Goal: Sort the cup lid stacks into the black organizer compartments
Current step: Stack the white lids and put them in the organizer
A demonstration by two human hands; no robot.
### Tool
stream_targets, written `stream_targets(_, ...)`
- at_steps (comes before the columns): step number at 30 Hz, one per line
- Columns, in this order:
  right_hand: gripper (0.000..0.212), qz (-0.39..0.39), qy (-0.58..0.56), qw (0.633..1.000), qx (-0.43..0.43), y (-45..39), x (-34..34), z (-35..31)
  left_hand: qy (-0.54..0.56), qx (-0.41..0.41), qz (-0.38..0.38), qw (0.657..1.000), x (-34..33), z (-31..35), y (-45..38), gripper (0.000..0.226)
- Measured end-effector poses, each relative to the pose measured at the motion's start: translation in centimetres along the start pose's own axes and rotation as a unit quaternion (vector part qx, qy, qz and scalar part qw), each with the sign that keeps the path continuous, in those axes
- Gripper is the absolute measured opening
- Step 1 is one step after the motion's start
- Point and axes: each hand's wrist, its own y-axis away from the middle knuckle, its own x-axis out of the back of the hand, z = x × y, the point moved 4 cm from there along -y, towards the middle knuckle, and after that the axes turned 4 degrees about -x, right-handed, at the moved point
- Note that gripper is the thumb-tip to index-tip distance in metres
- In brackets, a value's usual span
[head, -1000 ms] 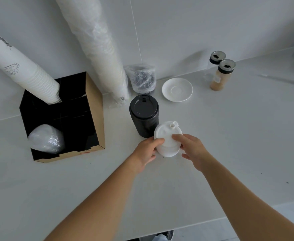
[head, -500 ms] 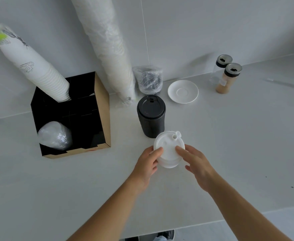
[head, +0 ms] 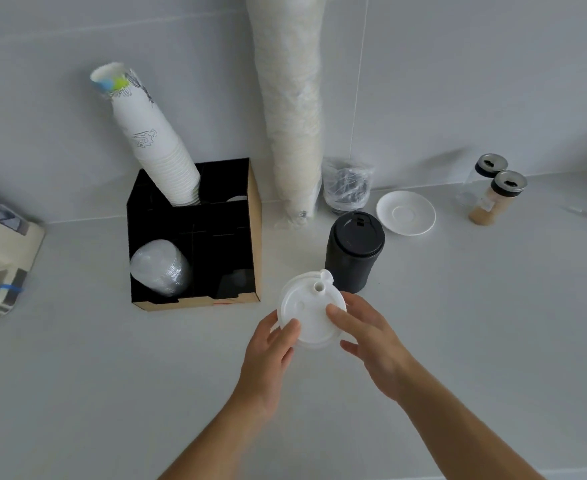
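Head view: white lid stack (head: 311, 308) is gripped betw. left hand (head: 274, 344) & right hand (head: 366, 336), both closed on its sides, just off black organizer (head: 254, 216) front-right corner. Step: carry-over. Next, probably: lowered into empty front-right compartment.

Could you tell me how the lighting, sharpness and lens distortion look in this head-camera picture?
Head view: soft, even light, faint shadows beside the black lid stack and saucer, no strong glare. Wide-angle bending: the paper cups lean and the wall seam curves. The white lid stack, gripped by left hand and right hand, looks slightly soft.
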Motion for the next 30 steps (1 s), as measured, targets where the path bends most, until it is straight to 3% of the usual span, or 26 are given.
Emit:
stream_targets(2,0.065,-0.003,0.011,1.0,0.004,-0.4,-1.6,-1.0,-0.002,-0.018,0.008,1.0,1.4,1.2,-0.1,0.083)
stream_targets(4,0.063,-0.009,0.019,1.0,0.013,-0.9,-3.1,-2.2,-0.006,-0.033,0.01,0.999,2.7,2.7,-0.3,0.088)
stream_targets(16,0.045,-0.021,0.049,0.997,0.048,-4.8,-12.6,-8.0,0.069,-0.038,0.001,0.997,10.2,9.6,-3.3,0.062)
stream_targets(20,0.046,-0.023,0.049,0.997,0.062,-5.9,-15.1,-9.6,0.084,-0.049,-0.002,0.995,12.3,11.6,-5.2,0.066)
stream_targets(26,0.054,-0.006,0.088,0.994,0.07,-7.9,-16.8,-12.0,0.111,-0.028,0.004,0.993,13.7,13.8,-8.1,0.051)
stream_targets(30,0.033,0.005,0.142,0.987,0.075,-10.5,-16.8,-15.3,0.134,-0.007,0.007,0.991,13.6,15.5,-10.9,0.058)
